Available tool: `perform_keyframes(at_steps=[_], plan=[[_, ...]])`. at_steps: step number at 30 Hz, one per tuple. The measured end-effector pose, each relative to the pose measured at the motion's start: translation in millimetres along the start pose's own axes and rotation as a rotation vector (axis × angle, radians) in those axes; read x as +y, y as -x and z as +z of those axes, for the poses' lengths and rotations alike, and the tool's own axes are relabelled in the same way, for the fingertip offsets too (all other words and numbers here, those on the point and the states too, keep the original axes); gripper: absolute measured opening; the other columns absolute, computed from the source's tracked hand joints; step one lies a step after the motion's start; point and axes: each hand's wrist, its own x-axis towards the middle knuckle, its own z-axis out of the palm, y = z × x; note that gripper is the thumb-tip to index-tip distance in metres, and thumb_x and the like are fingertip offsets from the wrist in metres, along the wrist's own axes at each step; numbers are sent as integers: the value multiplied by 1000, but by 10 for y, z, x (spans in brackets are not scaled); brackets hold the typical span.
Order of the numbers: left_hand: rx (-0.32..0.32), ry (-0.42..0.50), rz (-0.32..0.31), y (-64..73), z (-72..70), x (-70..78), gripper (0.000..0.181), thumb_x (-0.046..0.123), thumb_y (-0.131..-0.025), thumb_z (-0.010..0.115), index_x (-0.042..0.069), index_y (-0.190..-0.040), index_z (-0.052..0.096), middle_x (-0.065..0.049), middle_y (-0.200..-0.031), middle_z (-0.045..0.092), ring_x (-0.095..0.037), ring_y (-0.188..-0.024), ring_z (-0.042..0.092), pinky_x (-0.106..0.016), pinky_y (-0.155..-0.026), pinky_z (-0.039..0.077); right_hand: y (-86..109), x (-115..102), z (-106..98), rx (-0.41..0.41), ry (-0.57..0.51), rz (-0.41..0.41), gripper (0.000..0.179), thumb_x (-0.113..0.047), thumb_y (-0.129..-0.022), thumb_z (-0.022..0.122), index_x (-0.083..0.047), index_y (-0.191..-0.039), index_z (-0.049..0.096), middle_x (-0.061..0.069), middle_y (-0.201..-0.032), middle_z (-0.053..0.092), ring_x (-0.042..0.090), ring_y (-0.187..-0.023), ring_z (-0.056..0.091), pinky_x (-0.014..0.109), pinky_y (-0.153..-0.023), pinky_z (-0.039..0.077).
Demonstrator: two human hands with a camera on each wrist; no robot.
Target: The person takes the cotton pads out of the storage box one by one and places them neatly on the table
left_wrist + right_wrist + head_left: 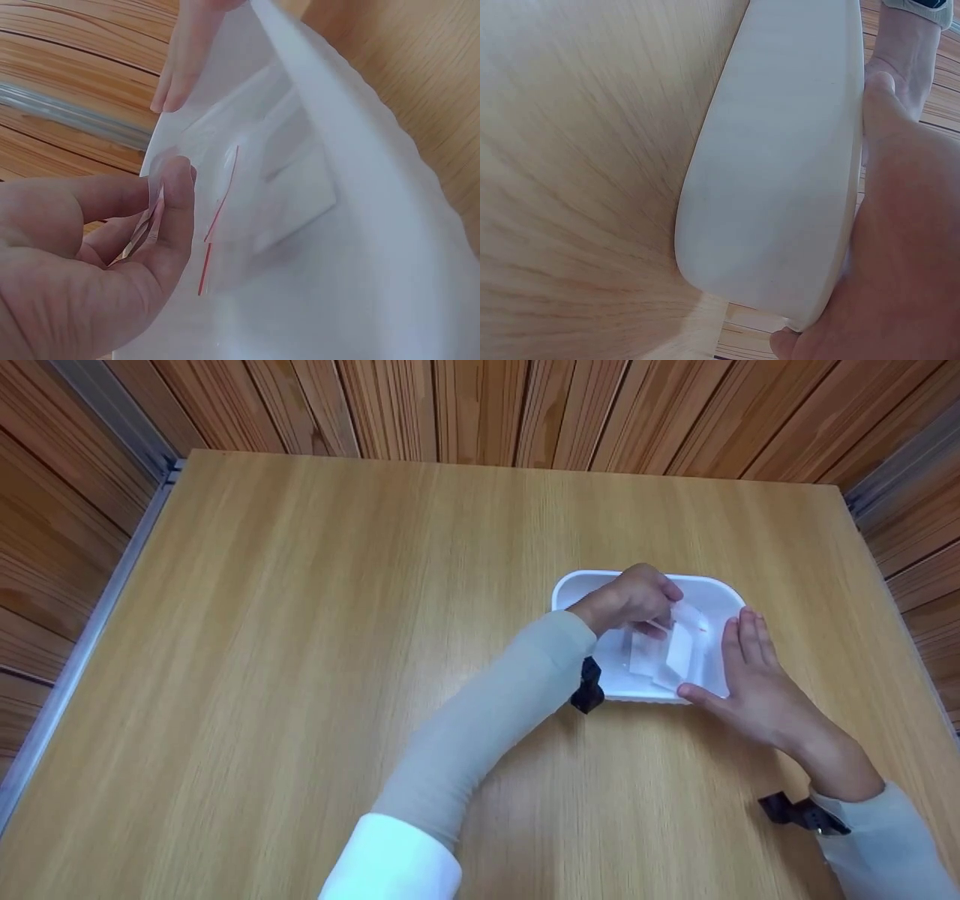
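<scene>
A white plastic tray (pixel 576 592) sits on the right part of the table. Inside it lie clear plastic zip bags (pixel 679 652); how many cannot be made out. In the left wrist view, red lines run along the bags' seals. My left hand (pixel 637 596) reaches into the tray and pinches the edge of a clear bag (pixel 247 176) between thumb and fingers. With fingers straight and thumb spread, my right hand (pixel 761 694) rests against the tray's right end and near corner. The right wrist view shows the tray's outer wall (pixel 769 172) beside that hand.
The tray stands on a wood-grain table (pixel 315 645). Wooden plank walls (pixel 480 409) rise behind and at both sides, with a metal rail (pixel 82 652) along the left edge. Black straps (pixel 589 686) show at both wrists.
</scene>
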Motion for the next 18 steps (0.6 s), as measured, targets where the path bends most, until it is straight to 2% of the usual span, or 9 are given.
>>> perform_keyframes(at_steps=[7,14,18], plan=[[-37,35,83,0,-42,-62,43,-12,-92,65,10,-129,69,-2,-120,69,-15,-77,67,-24,-66,60,6,8,2,5,-24,-10,116,-56,-97,61,13,-152,-15,25,-159,-32,44,-147,-28,74,-111,14],[-40,22,43,38,-57,-56,41,-7,-93,68,15,-127,71,1,-119,68,-15,-81,66,-23,-67,59,5,17,11,-3,-20,1,118,-58,-96,61,10,-153,-15,22,-160,-33,43,-148,-28,74,-110,15],[-35,34,42,67,-81,-57,39,-6,-93,68,16,-125,72,3,-115,67,-15,-83,66,-23,-67,59,3,18,5,-2,-14,0,118,-58,-96,62,10,-153,-15,23,-160,-32,43,-148,-27,74,-110,17]])
